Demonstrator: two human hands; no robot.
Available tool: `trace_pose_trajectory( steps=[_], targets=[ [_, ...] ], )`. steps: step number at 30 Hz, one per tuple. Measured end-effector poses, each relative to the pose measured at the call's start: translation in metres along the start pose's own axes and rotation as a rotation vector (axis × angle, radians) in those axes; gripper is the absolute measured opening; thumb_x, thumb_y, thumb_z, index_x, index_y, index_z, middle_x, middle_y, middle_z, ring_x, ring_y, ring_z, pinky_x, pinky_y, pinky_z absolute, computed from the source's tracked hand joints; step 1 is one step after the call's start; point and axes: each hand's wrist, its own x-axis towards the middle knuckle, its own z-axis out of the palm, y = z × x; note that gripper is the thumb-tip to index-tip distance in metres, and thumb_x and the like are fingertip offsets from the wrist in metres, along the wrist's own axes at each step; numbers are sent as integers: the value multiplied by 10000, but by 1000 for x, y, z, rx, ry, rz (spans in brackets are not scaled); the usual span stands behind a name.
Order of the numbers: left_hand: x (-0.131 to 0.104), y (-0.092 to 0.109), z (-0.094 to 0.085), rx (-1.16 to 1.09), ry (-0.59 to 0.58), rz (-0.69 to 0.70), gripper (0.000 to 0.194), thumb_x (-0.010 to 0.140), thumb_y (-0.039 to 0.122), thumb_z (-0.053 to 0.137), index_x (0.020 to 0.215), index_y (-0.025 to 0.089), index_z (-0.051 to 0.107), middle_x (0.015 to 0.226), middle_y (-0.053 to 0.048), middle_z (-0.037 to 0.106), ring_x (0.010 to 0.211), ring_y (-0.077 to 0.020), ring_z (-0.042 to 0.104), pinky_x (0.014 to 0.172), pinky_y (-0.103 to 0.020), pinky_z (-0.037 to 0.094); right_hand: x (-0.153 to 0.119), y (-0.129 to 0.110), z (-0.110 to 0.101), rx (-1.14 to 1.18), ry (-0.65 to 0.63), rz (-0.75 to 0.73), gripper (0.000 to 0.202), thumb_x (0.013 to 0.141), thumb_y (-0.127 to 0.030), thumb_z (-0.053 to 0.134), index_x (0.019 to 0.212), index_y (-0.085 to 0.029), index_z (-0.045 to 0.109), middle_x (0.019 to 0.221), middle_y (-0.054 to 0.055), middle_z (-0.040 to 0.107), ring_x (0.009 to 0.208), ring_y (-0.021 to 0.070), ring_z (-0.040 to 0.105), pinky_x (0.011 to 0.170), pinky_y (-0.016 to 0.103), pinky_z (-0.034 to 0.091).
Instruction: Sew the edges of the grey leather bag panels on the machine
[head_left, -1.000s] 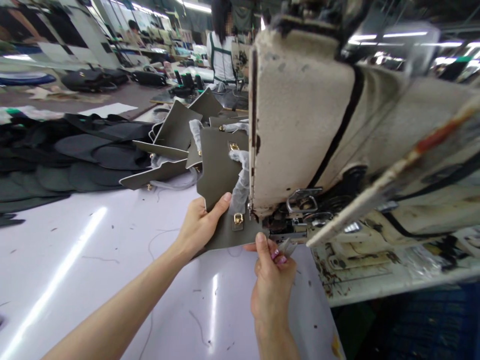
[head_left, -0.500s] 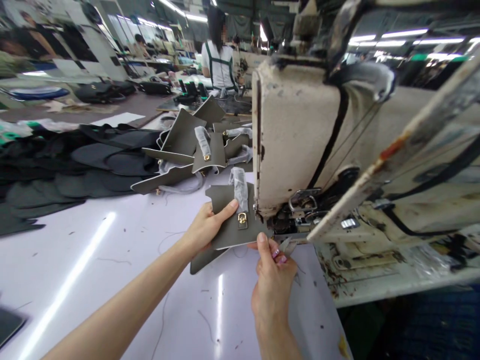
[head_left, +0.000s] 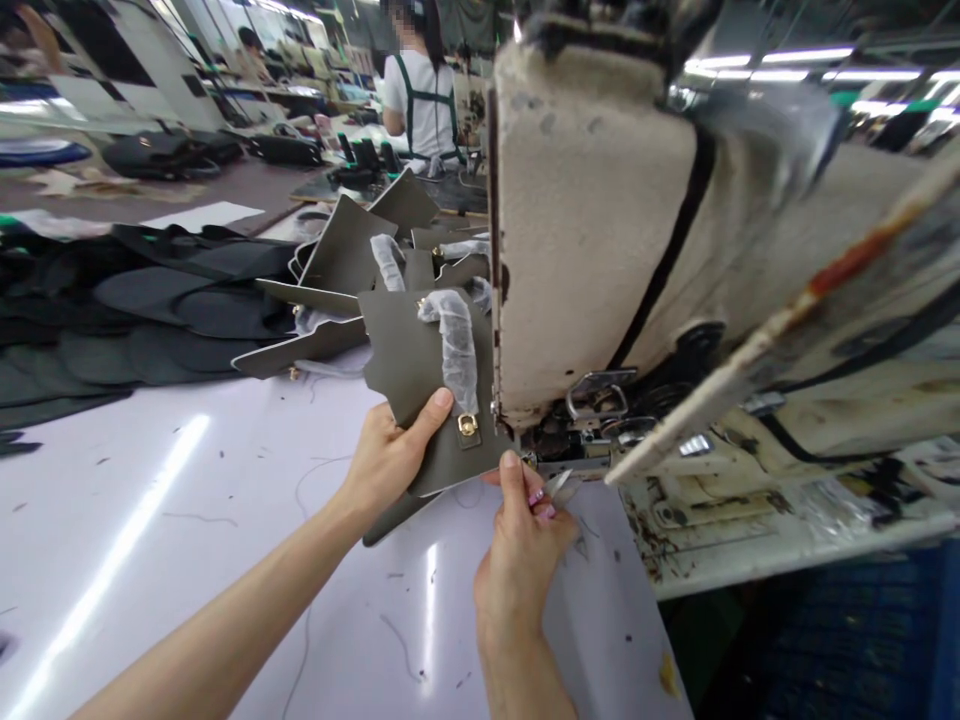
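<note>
My left hand (head_left: 390, 448) grips a dark grey bag panel (head_left: 401, 345), thumb on top and fingers underneath. A handle (head_left: 459, 352) wrapped in clear plastic stands up from it, above a gold-coloured buckle (head_left: 467, 426). At the panel's near right corner, my right hand (head_left: 523, 545) pinches the edge between thumb and forefinger. Small scissors (head_left: 559, 482) are also tucked in that hand, blades sticking out to the right. The panel's right edge lies at the foot of a worn, cream-coloured sewing machine (head_left: 585, 220); the needle is hidden.
Behind the panel lies a pile of similar grey panels (head_left: 330, 260) with wrapped handles. Dark fabric pieces (head_left: 187, 300) are heaped at left. Loose threads lie on the white tabletop (head_left: 247, 470). A rusty bar (head_left: 787, 315) slants across the right. Farther back, a person (head_left: 424, 105) faces away.
The panel has tilted up, with its far side and wrapped handle now higher. Both hands keep their hold and appear slightly further left, as the whole view has shifted.
</note>
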Motion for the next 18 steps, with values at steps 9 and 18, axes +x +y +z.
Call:
trace_pose_trajectory(
  steps=[9,18],
  targets=[
    [-8,-10,2,-121,65,-17,398,795,509,696,923,134,730,914,-52,735,783,-185,673,719,-255,553,2,1,0,-27,15,14,341,808,-433,733,667,-122,734,710,65,710,732,179,642,688,248,472],
    [-28,-11,11,-238,183,-33,421,803,450,719,1087,141,696,1020,-71,744,1019,-250,680,930,-344,550,2,4,-4,14,-2,16,346,807,-419,727,638,-121,672,663,49,660,676,165,582,640,253,480]
  ],
)
